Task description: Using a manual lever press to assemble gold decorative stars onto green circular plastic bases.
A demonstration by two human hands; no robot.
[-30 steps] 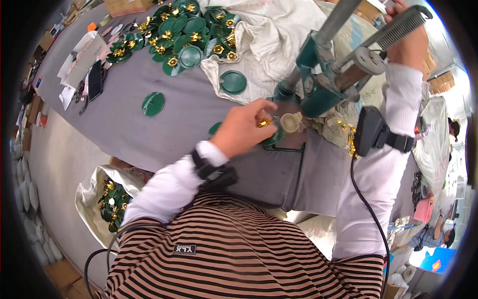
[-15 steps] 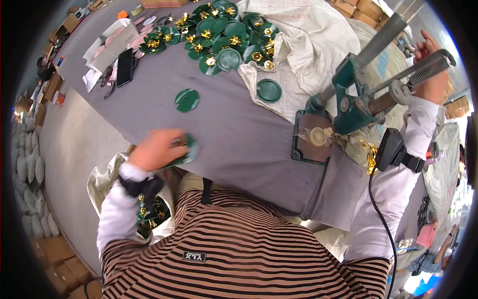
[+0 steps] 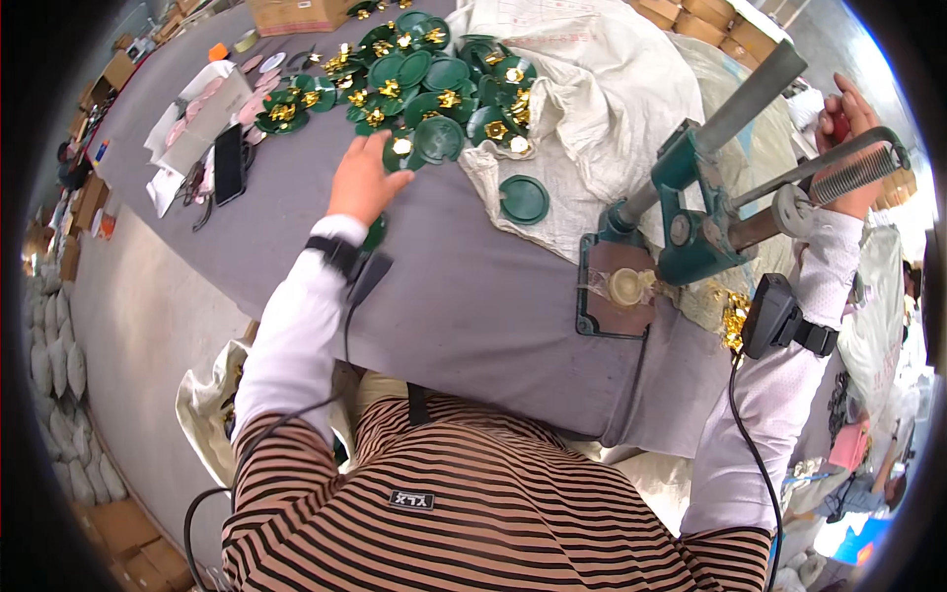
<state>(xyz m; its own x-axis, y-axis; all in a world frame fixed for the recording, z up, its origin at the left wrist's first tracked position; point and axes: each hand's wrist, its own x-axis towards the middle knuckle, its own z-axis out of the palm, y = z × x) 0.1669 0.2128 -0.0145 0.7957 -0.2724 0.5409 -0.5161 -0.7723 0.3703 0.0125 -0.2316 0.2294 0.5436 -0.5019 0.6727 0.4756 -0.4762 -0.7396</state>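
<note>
Gold-centred green disc [image 3: 401, 150], at the near edge of the disc pile [image 3: 397, 71] on the grey worktop [image 3: 464, 276]. It lies at about half past one from the left hand [image 3: 367, 180], the nearer one, whose thumb and fingers spread wide beside its rim; contact cannot be told. Its round outline gives no long axis. Toward half past three stands the green press [image 3: 681, 222]; the right hand [image 3: 856, 118] is by its lever [image 3: 789, 179], grip unclear.

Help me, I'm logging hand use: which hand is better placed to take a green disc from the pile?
The left hand, probably: it is right at the pile of green discs, while the right hand is over by the green hand press.
</note>
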